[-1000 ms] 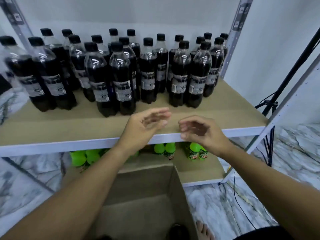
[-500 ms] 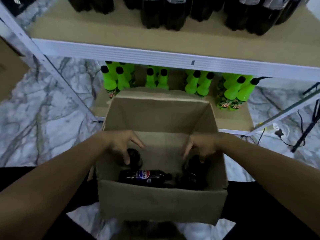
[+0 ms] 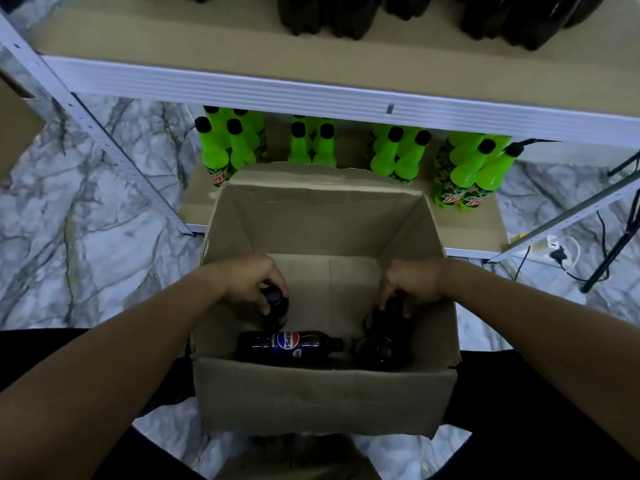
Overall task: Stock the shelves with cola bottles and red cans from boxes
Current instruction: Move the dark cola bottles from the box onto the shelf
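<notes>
An open cardboard box [image 3: 322,393] stands on the floor below me, holding a few dark cola bottles. One cola bottle [image 3: 289,346] lies on its side at the box's near wall, label up. My left hand [image 3: 251,284] is inside the box on the left, fingers curled round the neck of an upright cola bottle [image 3: 275,304]. My right hand [image 3: 414,282] is inside on the right and grips the top of another dark bottle [image 3: 386,337]. Bases of several cola bottles [image 3: 325,15] show on the upper shelf [image 3: 207,39].
Several green soda bottles [image 3: 398,152] stand on the lower shelf [image 3: 485,223] behind the box. A slanted metal shelf post [image 3: 97,129] runs at the left. Cables and a stand leg [image 3: 602,261] lie on the marble floor at the right.
A second ago both hands were empty by the upper shelf. They dropped into the box, and since half a second ago each has closed round a bottle top.
</notes>
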